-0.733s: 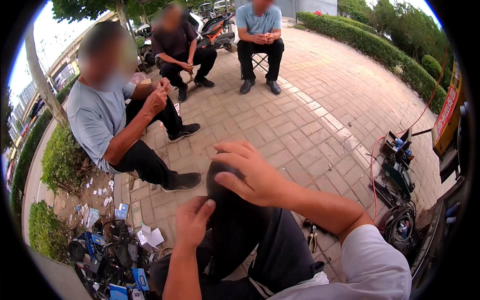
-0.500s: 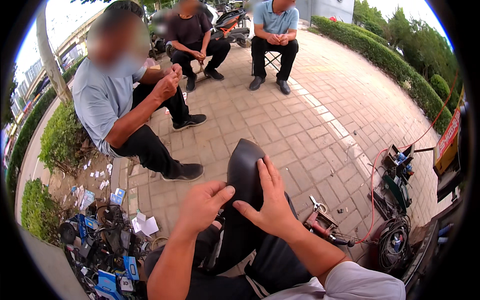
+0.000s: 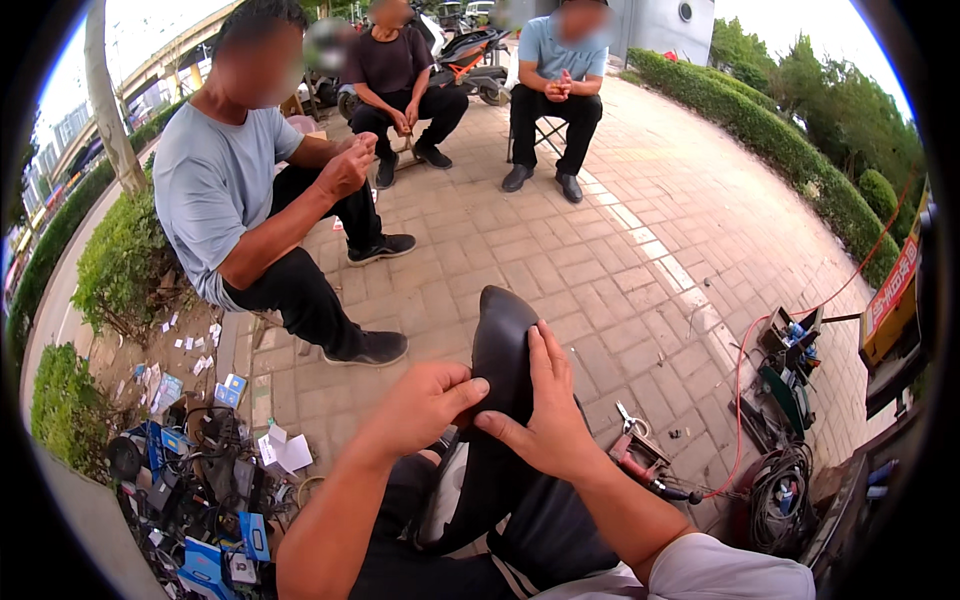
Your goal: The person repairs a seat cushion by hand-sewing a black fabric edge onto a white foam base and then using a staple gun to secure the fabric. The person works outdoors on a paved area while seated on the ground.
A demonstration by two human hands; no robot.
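A smooth black curved piece, tapered toward its far end like a moulded cover, stands up over my lap; its exact kind I cannot tell. On its left edge, my left hand pinches it between thumb and curled fingers. My right hand holds its right side, fingers straight along the edge and thumb across the near face. Below the hands, the piece's lower part runs down between my legs. A pale grey-white surface shows beside that lower part, partly hidden by my left forearm.
Scissors and a red hand tool lie right of my knee. Farther right are an open toolbox, a red cord and coiled cable. A heap of parts and boxes lies left. Three people sit ahead; the nearest person is left.
The black piece has tilted slightly, its tip shifting right and down in view. My hands have moved slightly right with it, still holding on. The seated person at back has brought the hands higher.
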